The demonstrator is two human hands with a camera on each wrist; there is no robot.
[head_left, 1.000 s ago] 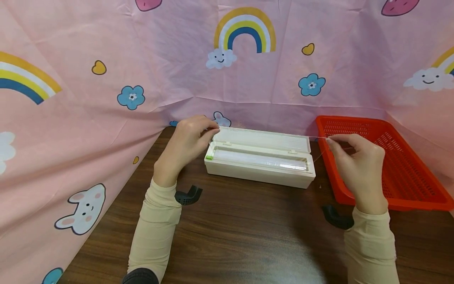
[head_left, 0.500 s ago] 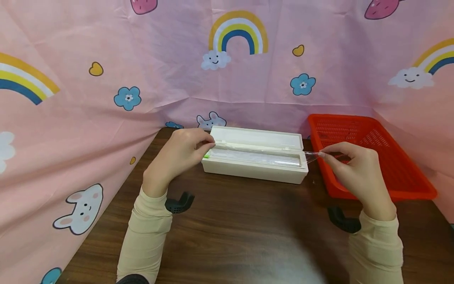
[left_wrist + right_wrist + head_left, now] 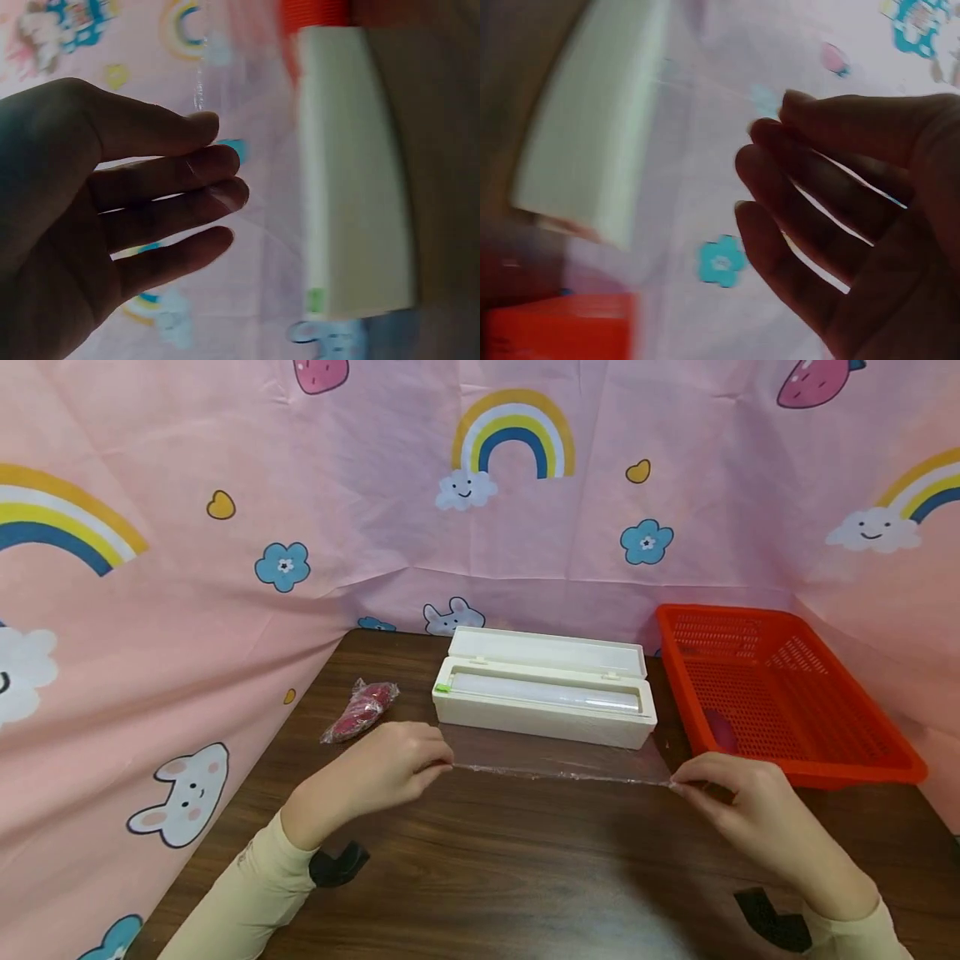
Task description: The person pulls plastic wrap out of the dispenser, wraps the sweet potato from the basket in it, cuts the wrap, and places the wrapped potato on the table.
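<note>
A clear sheet of cling film stretches from the white dispenser box toward me over the dark table. My left hand pinches its near left corner between thumb and index finger. At the near right corner my right hand pinches it the same way. The box lid stands up at the back, and the film roll lies inside. In the left wrist view the left hand shows its other fingers loosely extended beside the box. The right hand looks alike in the right wrist view.
Left of the box lies a reddish item wrapped in film. A red plastic basket stands at the right with a purple-pink rounded object inside. A pink patterned cloth walls the table at back and sides.
Both hands have come down and toward me, drawing the film out of the box across its front. The wrapped reddish item, earlier hidden behind the left hand, now shows.
</note>
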